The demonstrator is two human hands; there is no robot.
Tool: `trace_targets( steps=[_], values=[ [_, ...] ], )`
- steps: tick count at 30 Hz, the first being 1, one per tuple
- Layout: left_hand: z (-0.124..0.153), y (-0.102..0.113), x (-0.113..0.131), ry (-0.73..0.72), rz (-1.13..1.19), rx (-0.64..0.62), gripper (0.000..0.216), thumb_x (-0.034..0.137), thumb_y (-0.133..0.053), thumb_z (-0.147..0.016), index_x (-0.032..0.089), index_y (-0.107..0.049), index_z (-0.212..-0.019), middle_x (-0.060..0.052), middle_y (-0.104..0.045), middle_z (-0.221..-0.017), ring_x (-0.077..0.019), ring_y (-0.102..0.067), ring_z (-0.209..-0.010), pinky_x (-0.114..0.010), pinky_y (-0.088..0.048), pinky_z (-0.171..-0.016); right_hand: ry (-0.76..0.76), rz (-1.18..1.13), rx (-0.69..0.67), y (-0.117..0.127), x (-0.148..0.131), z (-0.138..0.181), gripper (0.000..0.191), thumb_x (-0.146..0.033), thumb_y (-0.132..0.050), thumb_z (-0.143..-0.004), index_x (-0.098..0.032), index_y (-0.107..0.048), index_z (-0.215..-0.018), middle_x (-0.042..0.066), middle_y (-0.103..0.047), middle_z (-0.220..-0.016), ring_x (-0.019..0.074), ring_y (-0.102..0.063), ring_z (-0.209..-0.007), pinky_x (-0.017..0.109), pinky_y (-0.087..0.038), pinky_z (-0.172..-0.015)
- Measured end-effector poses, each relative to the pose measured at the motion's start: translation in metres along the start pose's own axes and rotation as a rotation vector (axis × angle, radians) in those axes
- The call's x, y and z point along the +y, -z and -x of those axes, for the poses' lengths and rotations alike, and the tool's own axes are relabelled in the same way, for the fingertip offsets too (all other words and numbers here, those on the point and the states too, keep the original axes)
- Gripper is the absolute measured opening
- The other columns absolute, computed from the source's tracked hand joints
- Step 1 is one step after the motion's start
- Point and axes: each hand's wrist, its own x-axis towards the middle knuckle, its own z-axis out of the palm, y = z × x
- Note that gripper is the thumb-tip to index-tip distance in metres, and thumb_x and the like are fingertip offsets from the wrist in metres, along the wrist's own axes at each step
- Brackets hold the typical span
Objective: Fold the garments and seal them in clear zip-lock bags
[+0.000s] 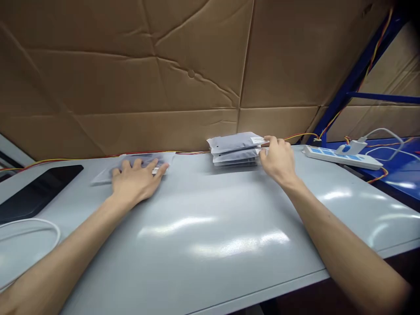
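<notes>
My left hand lies with its fingers spread on a flat frosted plastic packet at the back left of the grey table. Part of a white label shows beside its thumb. Right of centre stands a stack of similar packets with dark contents, against the cardboard. My right hand is at the right end of this stack, its thumb and fingers closed on the edge of the top packet near a white label. How many packets it grips is hidden.
A white power strip with a plugged-in charger sits at the right, by a blue metal frame. A black flat panel and a white cable lie at left. Creased cardboard walls the back, with thin red and yellow wires along its foot.
</notes>
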Motion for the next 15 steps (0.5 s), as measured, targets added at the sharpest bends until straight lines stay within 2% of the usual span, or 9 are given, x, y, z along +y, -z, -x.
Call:
trace_targets(
  steps=[4, 7, 10, 12, 15],
  values=[
    [-0.005, -0.005, -0.011, 0.03, 0.055, 0.039, 0.081, 0.067, -0.009, -0.099, 0.02, -0.037, -0.159, -0.022, -0.048, -0.151, -0.0503, -0.037, -0.137, -0.069, -0.033, -0.103, 0.101, -0.007, 0.051, 0.006, -0.004, 0.001, 0.033, -0.024, -0.051, -0.093, -0.014, -0.065, -0.121, 0.018, -0.067, -0.113, 0.0356, -0.055, -0.107, 0.049, -0.044, -0.092],
    [-0.004, -0.006, -0.014, 0.032, 0.079, 0.073, 0.079, 0.064, -0.011, -0.1, 0.018, -0.036, -0.159, -0.022, -0.047, -0.153, -0.0503, -0.035, -0.138, -0.069, -0.032, -0.105, 0.275, -0.122, 0.103, 0.011, -0.014, 0.008, 0.021, -0.024, -0.054, -0.094, -0.02, -0.07, -0.106, 0.014, -0.065, -0.107, 0.0319, -0.055, -0.103, 0.047, -0.047, -0.088],
    [0.001, -0.002, -0.01, -0.065, 0.116, 0.17, 0.075, 0.059, -0.014, -0.103, 0.013, -0.042, -0.154, -0.02, -0.046, -0.153, -0.048, -0.033, -0.14, -0.066, -0.03, -0.109, 0.511, -0.249, 0.111, 0.019, -0.033, 0.021, 0.015, -0.02, -0.056, -0.094, -0.024, -0.071, -0.096, 0.012, -0.063, -0.119, 0.0291, -0.055, -0.108, 0.044, -0.05, -0.088],
    [0.007, -0.001, -0.004, -0.172, 0.171, 0.238, 0.069, 0.055, -0.018, -0.104, 0.013, -0.048, -0.15, -0.018, -0.05, -0.151, -0.0437, -0.036, -0.139, -0.062, -0.031, -0.111, 0.697, -0.3, 0.037, 0.025, -0.049, 0.033, 0.016, -0.016, -0.055, -0.095, -0.024, -0.069, -0.092, 0.01, -0.064, -0.126, 0.0278, -0.056, -0.116, 0.043, -0.049, -0.09],
    [0.017, -0.003, 0.011, -0.358, 0.242, 0.256, 0.061, 0.055, -0.024, -0.105, 0.021, -0.049, -0.15, -0.011, -0.053, -0.149, -0.0368, -0.04, -0.137, -0.057, -0.033, -0.114, 0.919, -0.337, -0.128, 0.031, -0.072, 0.053, 0.017, -0.016, -0.054, -0.098, -0.022, -0.068, -0.091, 0.008, -0.073, -0.102, 0.0229, -0.063, -0.101, 0.038, -0.048, -0.085]
  ],
)
